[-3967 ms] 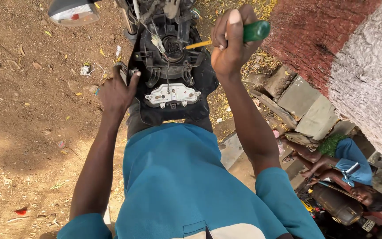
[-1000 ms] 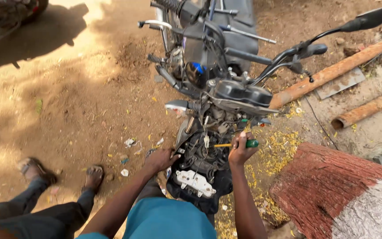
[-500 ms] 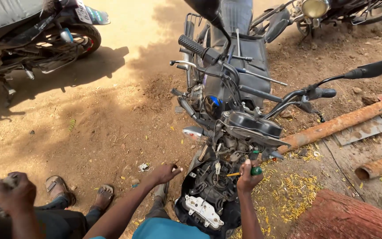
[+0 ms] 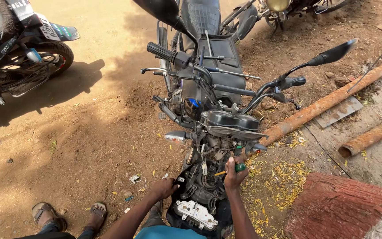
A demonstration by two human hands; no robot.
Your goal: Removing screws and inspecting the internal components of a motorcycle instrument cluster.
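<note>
- Screwdriver (image 4: 231,169), green-handled with a yellow shank, sat clamped in the right hand (image 4: 235,173) at the stripped headlight housing (image 4: 199,188) of a motorcycle (image 4: 208,95).
- Its long axis lay near level, tip pointing left into the wiring.
- The left hand (image 4: 164,187) gripped the housing's edge.
- Best practice, by the look of it: brace the housing and keep the tip square.

I am looking down on sunlit dirt ground (image 4: 89,132), with long shadows falling across it. Two rusty pipes (image 4: 328,104) are lying at right, and another parked motorcycle (image 4: 18,48) is standing upper left.
</note>
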